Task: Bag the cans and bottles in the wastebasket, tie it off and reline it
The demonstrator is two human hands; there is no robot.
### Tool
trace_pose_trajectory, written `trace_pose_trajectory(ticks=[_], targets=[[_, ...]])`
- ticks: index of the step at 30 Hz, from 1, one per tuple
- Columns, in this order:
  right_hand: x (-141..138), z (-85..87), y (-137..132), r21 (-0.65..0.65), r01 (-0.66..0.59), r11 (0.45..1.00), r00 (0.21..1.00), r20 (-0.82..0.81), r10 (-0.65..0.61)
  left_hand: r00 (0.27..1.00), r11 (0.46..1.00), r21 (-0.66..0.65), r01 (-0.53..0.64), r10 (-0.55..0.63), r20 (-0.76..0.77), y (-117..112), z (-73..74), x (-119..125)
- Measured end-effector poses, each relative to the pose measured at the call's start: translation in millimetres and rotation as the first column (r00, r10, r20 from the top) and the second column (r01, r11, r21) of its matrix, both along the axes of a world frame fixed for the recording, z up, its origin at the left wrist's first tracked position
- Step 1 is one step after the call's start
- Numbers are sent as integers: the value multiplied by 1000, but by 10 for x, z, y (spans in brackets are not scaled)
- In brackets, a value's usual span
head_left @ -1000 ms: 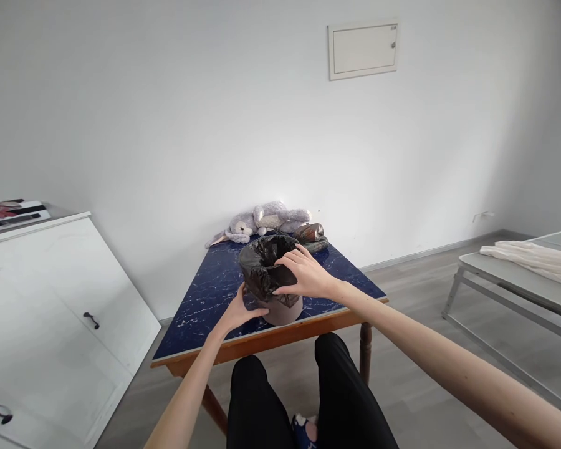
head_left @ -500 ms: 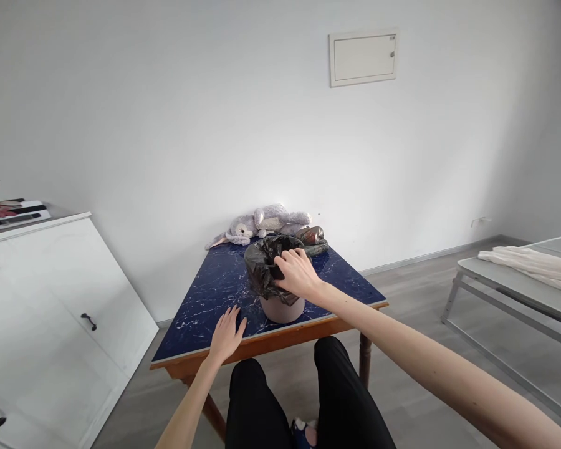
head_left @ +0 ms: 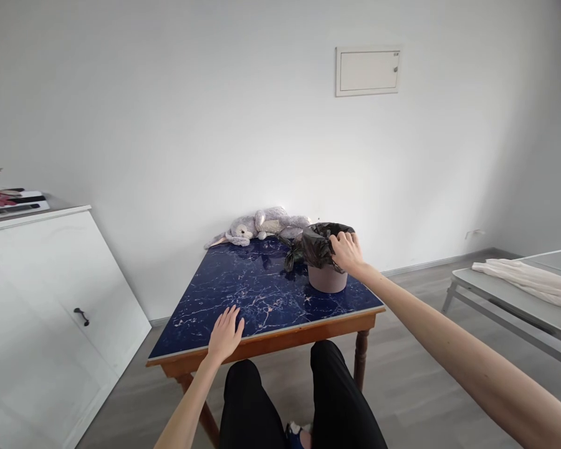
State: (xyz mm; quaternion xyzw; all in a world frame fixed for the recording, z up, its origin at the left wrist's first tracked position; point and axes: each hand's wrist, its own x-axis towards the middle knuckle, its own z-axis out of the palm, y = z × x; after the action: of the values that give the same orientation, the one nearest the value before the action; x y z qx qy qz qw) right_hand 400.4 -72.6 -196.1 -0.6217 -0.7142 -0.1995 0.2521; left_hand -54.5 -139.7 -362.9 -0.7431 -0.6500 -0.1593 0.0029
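Blue stone-look laminate veined in white tops the rectangular table (head_left: 243,287), which has a warm wooden rim and turned legs. To its left a smooth white cabinet (head_left: 42,293) with a dark handle stands at a slant in the view, and off to the right is a low grey table (head_left: 518,307) with a folded cream cloth (head_left: 528,277) lying on it. A small round bin (head_left: 326,280), matt pinkish-grey and slightly tapered, stands upright on the far right part of the tabletop, its axis vertical and its mouth facing up. Crinkled, glossy black plastic liner (head_left: 313,246) is folded over its rim and bunches out toward the left. Just behind it, against the wall, a soft grey plush rabbit (head_left: 257,223) lies stretched lengthwise along the table's back edge. The right hand (head_left: 346,252) is reached out, its fingers curled over the bin's right rim and closed on the liner there. The left hand (head_left: 227,333) rests palm down with fingers spread at the near edge, well apart from the bin.
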Motion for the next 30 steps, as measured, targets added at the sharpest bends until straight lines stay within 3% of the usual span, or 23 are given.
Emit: trace_pose_trajectory(ticks=[4,8,11,15,18,22,30], targets=[[-28,-248,-80,95,16,995,999,-39,-12,1000,1000,15,1,-1,-16,20,-37,-22],[-179,-717,-188,196,-278,940,960,47,275,999,1000,20,7,-6,-38,36,-72,-46],[-307,-1187,-257,137,-436,889,899,18,438,998,1000,18,6,-5,-59,47,-95,-54],[-536,-1803,-327,58,-406,912,911,-46,409,996,999,33,1,2,-92,65,-127,-61],[-715,-2122,-347,3,-337,941,937,-96,336,993,999,45,2,3,-118,84,-159,-71],[-839,-2290,-365,-23,-270,963,956,-127,265,989,999,53,5,2,-145,106,-202,-81],[-849,-2278,-431,-22,-236,971,964,-132,232,986,997,71,10,2,-168,111,-224,-76]])
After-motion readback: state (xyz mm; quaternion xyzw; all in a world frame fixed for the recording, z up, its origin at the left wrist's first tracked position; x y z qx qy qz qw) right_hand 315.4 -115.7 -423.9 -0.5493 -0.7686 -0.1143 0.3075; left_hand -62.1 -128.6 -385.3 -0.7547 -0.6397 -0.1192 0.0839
